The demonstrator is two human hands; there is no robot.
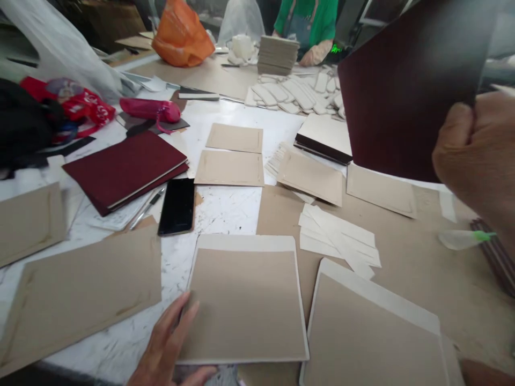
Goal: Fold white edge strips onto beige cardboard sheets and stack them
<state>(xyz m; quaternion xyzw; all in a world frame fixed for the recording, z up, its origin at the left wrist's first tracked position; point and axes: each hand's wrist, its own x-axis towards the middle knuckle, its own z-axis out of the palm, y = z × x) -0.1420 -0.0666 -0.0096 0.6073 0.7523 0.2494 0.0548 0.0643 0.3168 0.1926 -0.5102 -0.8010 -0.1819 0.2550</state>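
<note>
My right hand [475,139], fingers closed, grips a dark maroon cover panel [398,96] by its right edge and holds it up above the table at the upper right. Stretched fingers of my left hand [169,343] rest at the left edge of a greyish-brown board [245,305] with a pale border, its thumb by the near edge. Right beside that board lies a similar one [374,338], angled and cut off by the frame. Pale paper strips [338,238] are heaped just beyond them.
Brown cards [229,167] lie around the table, with a black phone [177,206], maroon folder [129,166] and pink pouch [151,109] at left. A green-tipped squeeze bottle [462,238] lies at right. Across the table, a person in green [308,27] stands by stacked boards [277,55].
</note>
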